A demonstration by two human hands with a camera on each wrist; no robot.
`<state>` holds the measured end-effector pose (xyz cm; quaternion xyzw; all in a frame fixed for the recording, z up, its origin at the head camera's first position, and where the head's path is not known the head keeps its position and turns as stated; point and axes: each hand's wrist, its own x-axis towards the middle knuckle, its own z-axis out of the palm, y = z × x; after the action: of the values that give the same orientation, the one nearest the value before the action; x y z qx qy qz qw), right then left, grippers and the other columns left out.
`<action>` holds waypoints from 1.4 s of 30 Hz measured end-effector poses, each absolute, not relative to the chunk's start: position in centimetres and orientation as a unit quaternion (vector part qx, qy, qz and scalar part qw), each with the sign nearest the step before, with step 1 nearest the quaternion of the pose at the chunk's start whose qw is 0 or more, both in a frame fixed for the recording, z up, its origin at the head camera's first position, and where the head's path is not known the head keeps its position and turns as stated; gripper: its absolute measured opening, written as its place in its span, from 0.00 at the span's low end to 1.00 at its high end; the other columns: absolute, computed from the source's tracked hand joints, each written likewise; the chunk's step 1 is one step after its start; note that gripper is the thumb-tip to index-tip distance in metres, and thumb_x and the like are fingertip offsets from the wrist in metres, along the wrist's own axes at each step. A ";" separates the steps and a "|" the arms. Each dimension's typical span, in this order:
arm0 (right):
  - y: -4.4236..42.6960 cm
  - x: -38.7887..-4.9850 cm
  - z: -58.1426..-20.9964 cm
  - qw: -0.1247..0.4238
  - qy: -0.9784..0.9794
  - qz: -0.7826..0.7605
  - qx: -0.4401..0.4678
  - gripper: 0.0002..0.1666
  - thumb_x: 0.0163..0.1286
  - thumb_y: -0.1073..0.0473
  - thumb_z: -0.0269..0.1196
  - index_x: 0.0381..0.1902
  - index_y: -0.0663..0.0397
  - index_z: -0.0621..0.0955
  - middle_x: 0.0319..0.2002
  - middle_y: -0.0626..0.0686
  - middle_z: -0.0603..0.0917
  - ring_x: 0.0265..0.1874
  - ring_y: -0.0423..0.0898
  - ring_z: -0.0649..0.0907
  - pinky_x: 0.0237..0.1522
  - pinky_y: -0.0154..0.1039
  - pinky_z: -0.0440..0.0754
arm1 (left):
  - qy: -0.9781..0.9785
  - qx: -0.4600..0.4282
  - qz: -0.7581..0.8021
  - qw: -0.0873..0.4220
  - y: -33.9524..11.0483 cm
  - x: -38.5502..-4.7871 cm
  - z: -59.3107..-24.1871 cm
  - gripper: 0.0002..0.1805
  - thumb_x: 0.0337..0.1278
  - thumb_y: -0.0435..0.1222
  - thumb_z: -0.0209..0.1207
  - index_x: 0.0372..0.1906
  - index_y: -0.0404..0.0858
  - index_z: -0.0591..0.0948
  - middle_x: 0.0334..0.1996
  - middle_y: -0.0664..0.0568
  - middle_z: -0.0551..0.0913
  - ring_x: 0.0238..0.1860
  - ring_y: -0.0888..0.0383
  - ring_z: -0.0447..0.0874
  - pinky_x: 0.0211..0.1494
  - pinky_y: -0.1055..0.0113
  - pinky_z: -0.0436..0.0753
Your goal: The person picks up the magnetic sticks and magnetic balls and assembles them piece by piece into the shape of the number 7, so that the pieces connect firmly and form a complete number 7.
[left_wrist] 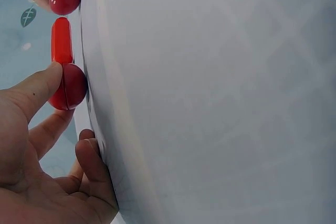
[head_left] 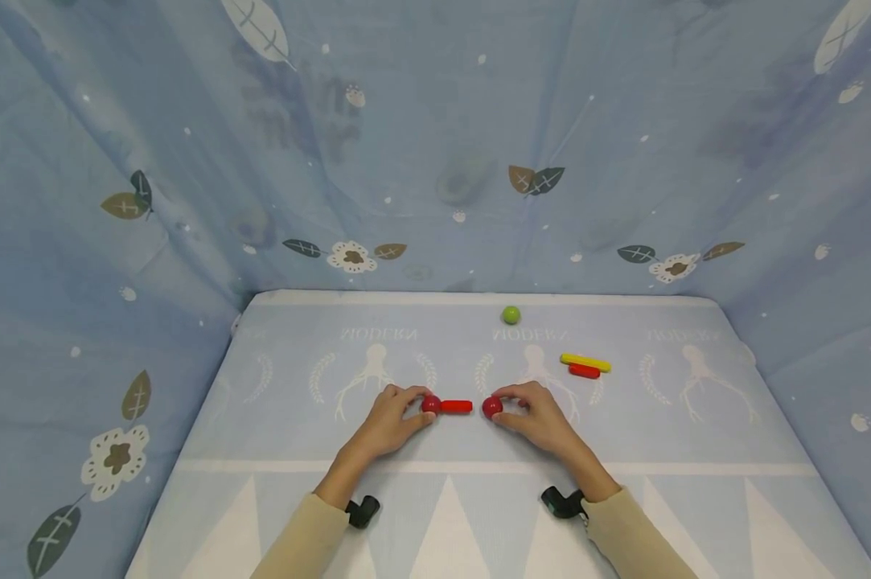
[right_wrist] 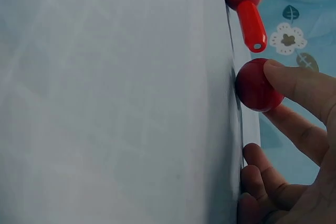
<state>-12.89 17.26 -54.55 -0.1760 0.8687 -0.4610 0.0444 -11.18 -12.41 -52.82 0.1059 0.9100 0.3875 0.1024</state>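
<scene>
Between thumb and fingers, my left hand (head_left: pixel 390 421) pinches a red ball (head_left: pixel 431 404). A short red rod (head_left: pixel 457 407) extends to the right from that ball, touching it. My right hand (head_left: pixel 540 413) pinches a second red ball (head_left: pixel 492 408), with a small gap between it and the rod's free end. In the right wrist view, the rod (right_wrist: pixel 252 27) shows a small hole at its free end, facing the ball (right_wrist: pixel 258 85) in my right hand. The left wrist view shows the left ball (left_wrist: pixel 68 86) with a seam line around it.
A green ball (head_left: pixel 511 314) lies near the table's back edge. To the right, a yellow rod (head_left: pixel 585 363) lies beside a shorter red rod (head_left: pixel 584 371). Patterned blue cloth (head_left: pixel 435 161) hangs behind and around the table (head_left: pixel 276 442).
</scene>
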 end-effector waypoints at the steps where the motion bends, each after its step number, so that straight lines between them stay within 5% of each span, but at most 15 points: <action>1: 17.2 -12.9 -54.6 0.042 0.869 -0.459 -0.179 0.17 0.60 0.61 0.74 0.48 0.48 0.88 0.44 0.44 0.85 0.46 0.50 0.78 0.49 0.49 0.76 | 0.910 0.106 0.388 0.103 -12.4 -11.2 -52.8 0.19 0.62 0.44 0.67 0.57 0.47 0.81 0.40 0.48 0.72 0.42 0.53 0.68 0.39 0.58 0.70; 42: 15.6 -12.9 -54.1 0.066 0.872 -0.451 -0.177 0.19 0.60 0.61 0.74 0.50 0.47 0.87 0.46 0.46 0.84 0.46 0.48 0.76 0.47 0.47 0.75 | 0.911 0.099 0.386 0.103 -12.4 -11.2 -52.7 0.19 0.62 0.44 0.67 0.56 0.48 0.82 0.39 0.47 0.72 0.41 0.54 0.68 0.40 0.58 0.70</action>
<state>-12.93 15.64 -54.13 -0.1768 0.8722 -0.4514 0.0656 -11.20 -12.37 -52.66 0.0988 0.9112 0.3864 0.1035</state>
